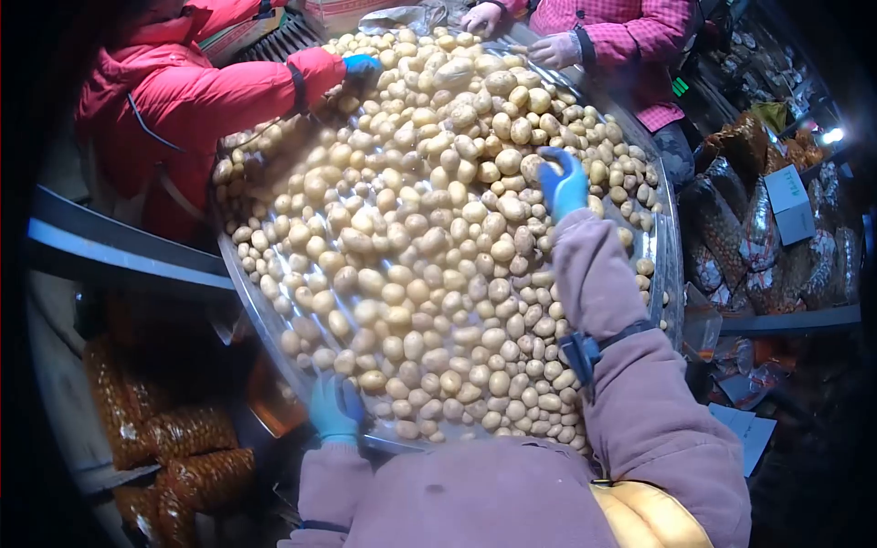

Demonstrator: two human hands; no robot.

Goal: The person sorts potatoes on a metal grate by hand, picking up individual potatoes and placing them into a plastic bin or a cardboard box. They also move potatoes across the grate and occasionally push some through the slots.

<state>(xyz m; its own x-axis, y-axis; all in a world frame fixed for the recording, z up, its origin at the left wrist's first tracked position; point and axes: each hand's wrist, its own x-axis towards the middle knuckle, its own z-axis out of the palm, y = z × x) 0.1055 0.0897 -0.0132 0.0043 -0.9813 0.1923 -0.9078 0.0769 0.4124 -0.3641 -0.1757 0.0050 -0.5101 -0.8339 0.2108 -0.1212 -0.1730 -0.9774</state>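
Right of upper centre, the right hand (568,187) curls, a potato (531,168) just left of its fingertips; its grip and the lower-left left hand's (334,411) are unclear.

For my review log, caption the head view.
Blue-gloved right hand over a heap of pale tan potatoes, blue-gloved left hand at the near edge.

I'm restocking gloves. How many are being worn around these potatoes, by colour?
Blue: 3 (your left hand, your right hand, red-sleeved hand)
Pale: 2 (pink-sleeved farther hand, pink-sleeved nearer hand)
Total: 5
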